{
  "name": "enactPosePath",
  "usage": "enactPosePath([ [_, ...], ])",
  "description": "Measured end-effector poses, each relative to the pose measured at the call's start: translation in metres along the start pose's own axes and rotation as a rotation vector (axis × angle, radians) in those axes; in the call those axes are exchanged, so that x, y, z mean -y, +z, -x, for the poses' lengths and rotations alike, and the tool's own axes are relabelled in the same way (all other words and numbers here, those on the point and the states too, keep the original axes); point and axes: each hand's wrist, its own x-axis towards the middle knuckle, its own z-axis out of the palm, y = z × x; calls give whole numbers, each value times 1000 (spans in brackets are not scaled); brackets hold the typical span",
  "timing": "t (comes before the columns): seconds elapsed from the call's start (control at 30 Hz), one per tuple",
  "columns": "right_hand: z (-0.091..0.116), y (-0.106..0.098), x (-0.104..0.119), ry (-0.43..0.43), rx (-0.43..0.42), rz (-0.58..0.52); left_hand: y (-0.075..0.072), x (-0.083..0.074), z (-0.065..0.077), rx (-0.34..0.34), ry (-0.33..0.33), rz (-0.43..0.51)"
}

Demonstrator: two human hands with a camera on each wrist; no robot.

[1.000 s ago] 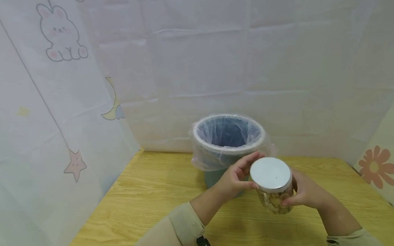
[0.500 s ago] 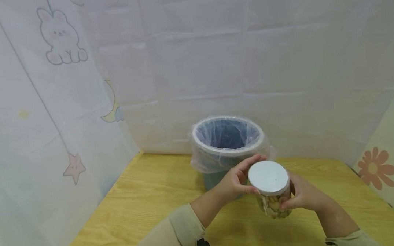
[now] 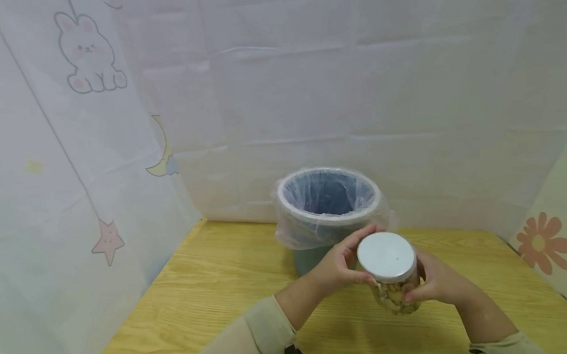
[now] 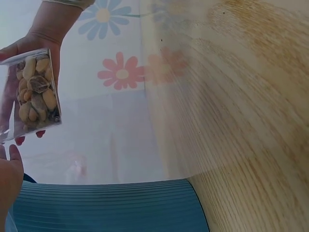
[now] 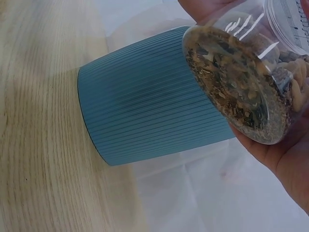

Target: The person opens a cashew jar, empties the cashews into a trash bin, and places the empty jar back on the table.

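Note:
In the head view, a clear jar (image 3: 397, 299) of tan, nut-like pieces is held above the wooden table, slightly tilted. A flat silvery-white lid (image 3: 387, 256) covers its top. My right hand (image 3: 437, 278) grips the jar's right side, thumb across the front. The left hand (image 3: 335, 264) curls round the left side near the lid, thumb at the lid's edge and fingers behind. In the right wrist view, brown crumbs lie over the jar's base (image 5: 236, 87). The left wrist view catches the nut-filled jar wall (image 4: 36, 94) against the right palm.
Just behind the hands stands a blue-green ribbed bin (image 5: 149, 96), its white rim (image 3: 284, 198) lined with a clear plastic bag (image 3: 291, 233). The wooden table (image 3: 212, 296) spreads around it. Pale printed sheets (image 3: 280, 92) hang at the back and sides.
The jar and both hands sit slightly lower and further left in the head view than a second ago. The view itself has shifted a little. Both hands keep their hold.

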Motion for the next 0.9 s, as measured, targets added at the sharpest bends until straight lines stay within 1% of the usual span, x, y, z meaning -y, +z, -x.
enactPosePath([
  [0.1, 1, -1, 1, -5, 3, 6, -2, 1, 1, 8, 1, 10],
  [0.3, 2, -1, 0, 9, 9, 2, -5, 5, 2, 20, 25, -29],
  [0.43, 2, -1, 0, 8, 8, 4, -6, 4, 0, 32, 42, -11],
  [0.6, 3, 0, 0, 9, 15, -17, -7, 1, -1, 53, 35, 9],
  [0.67, 3, 1, 1, 7, 23, -36, -7, -2, -2, 59, 26, -4],
  [0.77, 1, 0, 2, 3, 34, -58, -5, -12, -3, 65, 12, -61],
  [0.9, 1, -1, 3, 11, 47, -63, -4, -15, -6, 83, -6, -124],
])
